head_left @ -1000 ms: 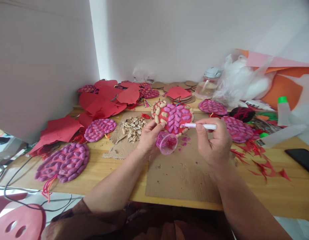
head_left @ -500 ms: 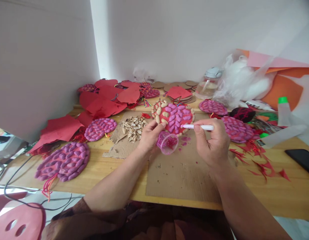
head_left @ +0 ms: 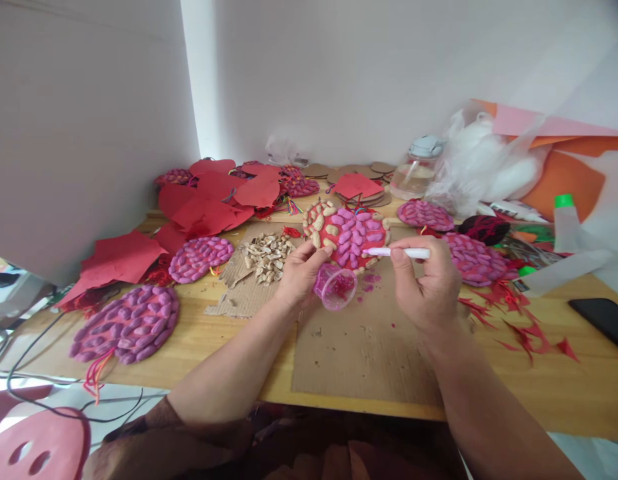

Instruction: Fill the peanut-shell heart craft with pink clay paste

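Note:
My left hand (head_left: 299,269) is closed around a small clear cup (head_left: 335,286) stained with pink paint, tipped toward me; its thumb also rests on the edge of a red disc covered with peanut shells (head_left: 347,233). Most shells on that disc are painted pink, those at its left edge are plain. My right hand (head_left: 429,283) pinches a white brush or pen (head_left: 397,253) whose tip touches the disc's lower right side. Both hands work over a sheet of cardboard (head_left: 369,347).
Finished pink shell discs (head_left: 126,325) (head_left: 201,258) (head_left: 475,257) lie around, with a heap of plain peanut shells (head_left: 267,253), red paper cutouts (head_left: 209,200), a glue bottle (head_left: 565,223), a water bottle (head_left: 417,167), white bags (head_left: 489,163) and a black phone (head_left: 601,320). Cables (head_left: 39,393) hang off the table's left.
The brush tip has shifted slightly along the disc's lower right edge. My left hand and the cup have barely moved.

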Demonstrator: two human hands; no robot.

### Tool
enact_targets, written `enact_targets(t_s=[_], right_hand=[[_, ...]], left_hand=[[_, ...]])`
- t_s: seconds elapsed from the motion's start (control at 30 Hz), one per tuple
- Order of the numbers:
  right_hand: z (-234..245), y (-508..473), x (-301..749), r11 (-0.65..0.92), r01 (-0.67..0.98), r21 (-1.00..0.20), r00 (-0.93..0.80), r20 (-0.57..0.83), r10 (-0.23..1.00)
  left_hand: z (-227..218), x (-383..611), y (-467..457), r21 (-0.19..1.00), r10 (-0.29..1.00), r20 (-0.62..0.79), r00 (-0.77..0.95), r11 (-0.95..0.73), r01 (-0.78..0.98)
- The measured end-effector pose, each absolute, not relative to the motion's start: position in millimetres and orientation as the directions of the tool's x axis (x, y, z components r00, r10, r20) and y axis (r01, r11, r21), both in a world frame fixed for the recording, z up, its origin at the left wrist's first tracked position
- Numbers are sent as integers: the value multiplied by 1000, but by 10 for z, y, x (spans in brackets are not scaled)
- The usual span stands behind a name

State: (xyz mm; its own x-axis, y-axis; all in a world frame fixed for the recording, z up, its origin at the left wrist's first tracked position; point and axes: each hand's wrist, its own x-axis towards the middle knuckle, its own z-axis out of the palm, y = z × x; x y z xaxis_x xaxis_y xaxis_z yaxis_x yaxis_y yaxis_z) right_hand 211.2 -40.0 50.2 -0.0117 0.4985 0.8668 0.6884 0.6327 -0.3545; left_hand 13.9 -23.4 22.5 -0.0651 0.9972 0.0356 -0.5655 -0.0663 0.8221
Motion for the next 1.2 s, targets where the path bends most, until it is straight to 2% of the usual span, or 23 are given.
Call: enact_targets(t_s=[0.33, 0.47, 1.2], right_hand=[[505, -379, 2181, 595, 746, -298, 34, 910, 414], [501, -376, 2181, 597, 744, -300, 10, 899, 439], [517, -394, 2138, 615, 753, -234, -38, 918, 395]], left_hand=[[210, 128, -208, 798, 997, -12, -74, -35, -602], [228, 131, -207, 788, 997, -28, -75, -24, -615], [184, 119, -199, 812, 995, 6, -101, -64, -581]])
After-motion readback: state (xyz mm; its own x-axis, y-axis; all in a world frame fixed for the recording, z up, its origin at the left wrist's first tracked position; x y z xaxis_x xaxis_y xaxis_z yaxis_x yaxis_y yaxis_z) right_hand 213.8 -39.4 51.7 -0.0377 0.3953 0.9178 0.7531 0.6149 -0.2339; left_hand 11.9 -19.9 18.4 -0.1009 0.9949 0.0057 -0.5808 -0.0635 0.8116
